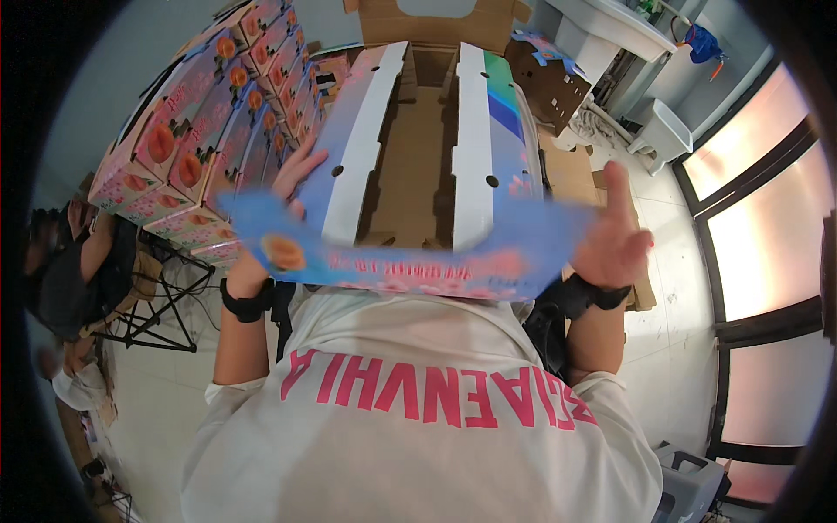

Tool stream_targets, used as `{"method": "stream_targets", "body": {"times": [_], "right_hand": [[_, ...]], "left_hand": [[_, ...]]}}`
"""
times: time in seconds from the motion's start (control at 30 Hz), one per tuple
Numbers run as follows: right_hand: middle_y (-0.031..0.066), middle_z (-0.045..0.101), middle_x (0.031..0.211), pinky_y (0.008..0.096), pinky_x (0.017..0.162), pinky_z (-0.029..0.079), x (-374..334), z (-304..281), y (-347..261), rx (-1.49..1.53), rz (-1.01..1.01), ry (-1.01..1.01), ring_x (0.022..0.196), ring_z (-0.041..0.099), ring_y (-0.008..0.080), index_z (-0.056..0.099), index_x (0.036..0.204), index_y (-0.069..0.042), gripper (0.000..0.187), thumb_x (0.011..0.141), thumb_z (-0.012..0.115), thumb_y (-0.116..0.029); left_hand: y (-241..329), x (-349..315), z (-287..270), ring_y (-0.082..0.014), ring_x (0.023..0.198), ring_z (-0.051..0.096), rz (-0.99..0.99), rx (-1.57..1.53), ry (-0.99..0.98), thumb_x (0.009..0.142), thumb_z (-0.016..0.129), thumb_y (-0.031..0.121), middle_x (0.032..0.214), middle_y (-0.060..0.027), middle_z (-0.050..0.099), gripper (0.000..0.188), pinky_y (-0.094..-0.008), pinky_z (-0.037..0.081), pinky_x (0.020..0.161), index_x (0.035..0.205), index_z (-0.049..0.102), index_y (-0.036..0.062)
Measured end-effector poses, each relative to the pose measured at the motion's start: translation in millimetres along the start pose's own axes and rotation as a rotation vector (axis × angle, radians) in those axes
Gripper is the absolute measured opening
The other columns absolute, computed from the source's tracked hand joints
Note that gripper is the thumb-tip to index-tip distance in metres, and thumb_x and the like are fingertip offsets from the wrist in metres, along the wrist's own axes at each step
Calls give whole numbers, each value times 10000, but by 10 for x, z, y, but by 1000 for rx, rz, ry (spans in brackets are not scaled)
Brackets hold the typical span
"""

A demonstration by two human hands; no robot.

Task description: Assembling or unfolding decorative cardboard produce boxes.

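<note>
A blue and pink cardboard fruit carton [401, 268] is right in front of me, its top open along the middle. Two white-edged side flaps [370, 131] fold inward over the bare brown inside. The near end panel is smeared by motion and flares out at both corners. My left hand [296, 174] lies along the carton's left side with fingers stretched out, partly hidden behind the near left corner. Beside the near right corner, my right hand [615, 231] is open, fingers apart and a little blurred; whether it touches the panel I cannot tell.
Stacked printed fruit cartons [187, 148] stand at the left. Behind my carton rises a brown cardboard flap [436, 30], with another brown box [545, 87] to its right. A white sink [602, 30], a small white stool [663, 135] and a black-legged folding stool [153, 305] are around; another person sits left.
</note>
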State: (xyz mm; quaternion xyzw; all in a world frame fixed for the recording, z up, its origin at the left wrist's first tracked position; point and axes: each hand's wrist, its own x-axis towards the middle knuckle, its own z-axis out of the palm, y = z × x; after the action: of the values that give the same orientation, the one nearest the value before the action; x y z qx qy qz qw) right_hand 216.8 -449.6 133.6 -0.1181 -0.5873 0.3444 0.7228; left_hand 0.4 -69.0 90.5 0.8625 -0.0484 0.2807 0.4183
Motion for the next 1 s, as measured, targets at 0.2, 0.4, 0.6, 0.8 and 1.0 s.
{"method": "stream_targets", "body": {"times": [0.2, 0.4, 0.6, 0.8, 1.0], "right_hand": [[402, 679, 1351, 663, 1176, 430, 94, 258, -121, -166, -16, -390, 1311, 634, 604, 242, 1716, 38, 676, 1174, 488, -285], [298, 722, 1366, 706, 1248, 299, 122, 427, -217, -821, 293, -386, 1339, 665, 496, 627, 1491, 52, 515, 1137, 564, -316], [116, 639, 1569, 671, 1318, 70, 159, 705, -368, -1365, 637, -439, 1491, 575, 280, 633, 1522, -68, 531, 1060, 663, -326], [112, 575, 1635, 711, 1299, -2, 128, 907, -327, -2006, 621, -263, 1564, 490, 318, 628, 1550, -203, 725, 955, 719, -607], [78, 392, 1750, 634, 1299, 256, 34, 603, -353, -2281, 614, 132, 1614, 359, 361, 605, 1550, -308, 1038, 604, 942, -43]], "left_hand": [[681, 60, -74, -386, 1693, 143, 69, -112, -253, 807, 802, 778, 1821, -231, 137, 1218, -504, 141, 1342, 1693, 384, 54], [524, -152, -79, -365, 1641, 283, -118, -105, -43, 899, 826, 628, 1784, -185, 258, 1082, -487, 255, 1310, 1683, 381, 30], [139, -346, -42, -298, 1365, 566, -435, -47, 406, 1129, 485, 618, 1503, -162, 599, 779, -424, 412, 1187, 1546, 520, -39], [-59, -154, 153, -218, 1254, 627, -660, -661, 821, 1156, 431, 615, 1407, -128, 654, 710, -372, 507, 1065, 1453, 591, -11], [-466, -261, 262, -176, 1125, 668, -462, -496, 505, 1065, 747, 243, 1269, -35, 695, 402, -366, 548, 947, 1370, 633, 9]]}}
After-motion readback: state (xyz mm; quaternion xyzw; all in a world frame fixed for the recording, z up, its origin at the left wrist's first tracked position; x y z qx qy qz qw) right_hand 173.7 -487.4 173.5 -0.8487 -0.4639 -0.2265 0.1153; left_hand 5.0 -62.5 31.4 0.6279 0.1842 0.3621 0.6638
